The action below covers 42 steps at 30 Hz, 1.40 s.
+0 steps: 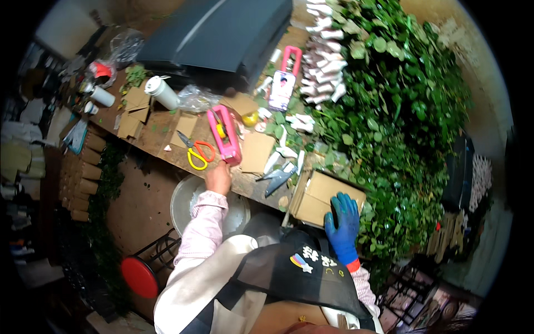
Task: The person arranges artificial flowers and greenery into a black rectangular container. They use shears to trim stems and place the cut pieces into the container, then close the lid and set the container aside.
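Two hands out on the bench. My left hand (218,177), bare, fingers closed round the near end of a pink tape dispenser (225,133) w/ a yellow roll inside; long, narrow, lying flat, stretching away from my fingertips. Scissors (194,150), yellow handles, just left of those fingers. My right hand (342,218), blue glove, fingers spread open, flat on a cardboard box (320,195). Leafy greens (400,111) beyond the fingertips.

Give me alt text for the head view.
At a cluttered wooden bench, the bare left hand touches a pink tape dispenser; the blue-gloved right hand rests on an open cardboard box beside heaped green leaves.
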### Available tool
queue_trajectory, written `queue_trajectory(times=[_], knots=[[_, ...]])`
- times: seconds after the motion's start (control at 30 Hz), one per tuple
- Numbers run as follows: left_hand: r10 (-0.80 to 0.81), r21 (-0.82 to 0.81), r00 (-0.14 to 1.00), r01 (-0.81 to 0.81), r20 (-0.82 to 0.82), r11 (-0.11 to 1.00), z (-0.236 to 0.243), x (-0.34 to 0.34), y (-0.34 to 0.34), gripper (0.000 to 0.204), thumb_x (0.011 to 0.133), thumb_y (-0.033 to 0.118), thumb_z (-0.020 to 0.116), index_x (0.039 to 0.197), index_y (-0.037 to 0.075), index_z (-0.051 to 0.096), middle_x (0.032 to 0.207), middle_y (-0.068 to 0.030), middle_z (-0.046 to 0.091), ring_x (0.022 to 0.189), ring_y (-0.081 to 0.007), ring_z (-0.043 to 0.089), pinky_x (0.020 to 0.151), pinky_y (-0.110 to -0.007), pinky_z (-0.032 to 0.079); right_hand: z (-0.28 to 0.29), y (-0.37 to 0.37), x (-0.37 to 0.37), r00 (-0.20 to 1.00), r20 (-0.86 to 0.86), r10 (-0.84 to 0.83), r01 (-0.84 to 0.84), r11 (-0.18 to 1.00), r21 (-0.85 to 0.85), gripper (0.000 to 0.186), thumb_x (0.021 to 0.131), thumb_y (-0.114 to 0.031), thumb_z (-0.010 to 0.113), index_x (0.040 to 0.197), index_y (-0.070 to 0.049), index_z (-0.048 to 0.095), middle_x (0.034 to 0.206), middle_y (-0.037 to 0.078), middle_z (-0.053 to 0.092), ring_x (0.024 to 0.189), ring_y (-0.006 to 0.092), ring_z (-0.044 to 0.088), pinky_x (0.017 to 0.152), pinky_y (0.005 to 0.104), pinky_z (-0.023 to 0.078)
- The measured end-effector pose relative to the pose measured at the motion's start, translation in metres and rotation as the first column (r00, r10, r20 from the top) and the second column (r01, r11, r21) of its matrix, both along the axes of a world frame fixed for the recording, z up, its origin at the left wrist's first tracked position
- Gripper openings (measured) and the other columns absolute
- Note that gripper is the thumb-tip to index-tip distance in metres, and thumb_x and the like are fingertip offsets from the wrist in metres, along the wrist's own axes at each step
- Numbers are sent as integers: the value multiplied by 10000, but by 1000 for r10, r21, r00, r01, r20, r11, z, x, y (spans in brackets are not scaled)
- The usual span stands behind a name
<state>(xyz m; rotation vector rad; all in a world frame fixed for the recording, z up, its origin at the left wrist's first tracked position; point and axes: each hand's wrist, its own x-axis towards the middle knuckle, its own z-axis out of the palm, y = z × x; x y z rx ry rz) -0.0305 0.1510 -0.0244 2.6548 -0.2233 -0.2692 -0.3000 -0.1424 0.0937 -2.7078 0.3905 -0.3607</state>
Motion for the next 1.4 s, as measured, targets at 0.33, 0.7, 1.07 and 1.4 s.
queue_trajectory(times=[0.33,0.7,1.07,1.4], knots=[[-542,-512,840,474,19,716,116,-116,-156,258,958,284,627,880,41,664,681,-209,646,659,-413,664,609,-501,514,45,-24,-2,981,167,-103,83,989,124,471,875,-116,655,1334,-32,589,1373,206,589,1264,405,552,1117,504,392],[-695,-291,682,633,-228,717,98,-100,-97,375,828,449,779,798,86,692,675,-94,656,654,-319,670,614,-438,513,46,-17,-5,993,88,-77,54,968,246,438,877,-113,670,1307,-46,617,1370,188,599,1255,389,556,1111,480,403],[242,-638,949,-314,-201,703,-24,47,6,299,955,259,703,899,-34,704,744,-20,660,681,-88,559,641,-278,440,44,50,88,904,109,414,-395,710,583,476,890,-124,688,1343,-11,590,1340,198,616,1212,338,612,1012,413,491],[-194,-603,571,-770,-798,210,17,-122,10,148,1004,204,579,1018,68,634,804,24,586,593,-38,445,515,-195,350,-84,127,157,866,-133,481,32,213,976,266,948,-274,657,1139,-93,692,1036,144,705,917,329,677,791,406,540]])
